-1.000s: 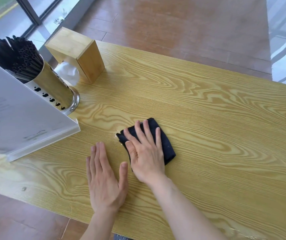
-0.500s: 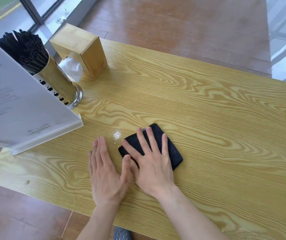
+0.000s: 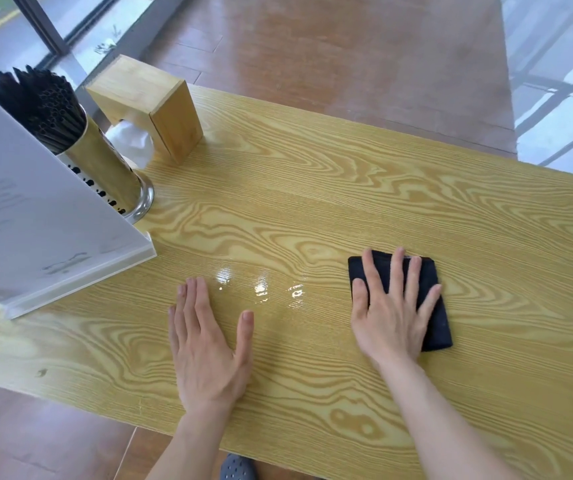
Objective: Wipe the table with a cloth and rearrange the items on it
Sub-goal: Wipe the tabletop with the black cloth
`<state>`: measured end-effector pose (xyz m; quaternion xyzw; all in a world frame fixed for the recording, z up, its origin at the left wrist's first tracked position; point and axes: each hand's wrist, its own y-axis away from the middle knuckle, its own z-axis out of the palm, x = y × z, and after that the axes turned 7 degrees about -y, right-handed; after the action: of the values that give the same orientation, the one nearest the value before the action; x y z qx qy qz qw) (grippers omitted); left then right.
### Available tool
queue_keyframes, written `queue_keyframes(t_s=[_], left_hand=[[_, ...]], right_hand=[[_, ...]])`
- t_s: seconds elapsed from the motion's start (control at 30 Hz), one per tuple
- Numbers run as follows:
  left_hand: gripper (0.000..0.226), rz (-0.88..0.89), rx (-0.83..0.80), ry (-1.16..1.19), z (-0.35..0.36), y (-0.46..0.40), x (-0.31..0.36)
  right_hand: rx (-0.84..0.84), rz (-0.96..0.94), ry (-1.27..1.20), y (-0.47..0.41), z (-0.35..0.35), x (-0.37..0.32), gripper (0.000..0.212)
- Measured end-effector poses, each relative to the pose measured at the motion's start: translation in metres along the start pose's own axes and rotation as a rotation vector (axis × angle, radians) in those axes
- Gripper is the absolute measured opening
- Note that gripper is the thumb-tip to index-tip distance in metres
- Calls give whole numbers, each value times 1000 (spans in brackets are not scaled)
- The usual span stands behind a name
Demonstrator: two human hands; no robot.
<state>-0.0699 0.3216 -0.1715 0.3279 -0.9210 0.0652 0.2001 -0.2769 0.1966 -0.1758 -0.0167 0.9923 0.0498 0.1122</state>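
A folded dark cloth (image 3: 432,306) lies flat on the yellow wood-grain table (image 3: 347,188), right of centre near the front. My right hand (image 3: 390,310) presses down on the cloth with fingers spread, covering its left half. My left hand (image 3: 208,344) rests palm down on the bare table to the left, fingers together, holding nothing. Between the two hands a wet, shiny streak (image 3: 260,289) glistens on the wood.
At the left end stand a white sign holder (image 3: 35,230), a metal cup of black straws (image 3: 70,140) behind it, and a wooden tissue box (image 3: 153,105) with white tissue sticking out. The table's near edge runs just below my wrists; brown floor lies beyond.
My right hand has slid the cloth to the right, away from my left hand, leaving wet marks on the wood. The left hand has stayed flat in place.
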Motion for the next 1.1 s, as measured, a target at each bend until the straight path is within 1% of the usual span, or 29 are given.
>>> queue_keyframes(t_s=[0.1,0.13,0.2,0.3,0.37,0.5,0.57,0.7,0.77,0.8,0.87,0.97,1.1], left_hand=[[80,44,-27,64,-4,1,-5],[77,59,-30,45,-6,1,-10],[73,47,-8,-25,-12,-1,-24],[74,21,2,-97,-17,-9,-45],[73,23,5,-97,-17,-11,-52],[68,-53,58,66,-19,-13,-53],[66,-66,66,128,-21,-13,-55],[69,-48,43,67,-22,-13,-52],[69,-53,29,33,-21,-13,-50],[69,-54,24,20,-21,-14,-50],[69,-56,19,3,-20,-15,-51],[70,-47,15,-30,-21,-15,-50],[71,-40,10,-36,-22,-14,-49]], right_hand=[[-6,119,-34,-2,5,-25,58],[-7,131,-40,-2,7,-36,58],[-3,80,-50,3,13,-64,59],[-7,-61,-87,18,23,-108,59],[-27,-166,-93,33,30,-137,59],[-92,-391,-74,60,44,-187,61],[-136,-498,-49,65,46,-195,61],[-242,-859,67,62,38,-173,71],[-264,-937,51,58,33,-164,65],[-261,-939,36,57,32,-162,60],[-239,-867,10,54,29,-154,56],[-176,-669,22,40,21,-128,55],[-111,-401,76,7,10,-74,57]])
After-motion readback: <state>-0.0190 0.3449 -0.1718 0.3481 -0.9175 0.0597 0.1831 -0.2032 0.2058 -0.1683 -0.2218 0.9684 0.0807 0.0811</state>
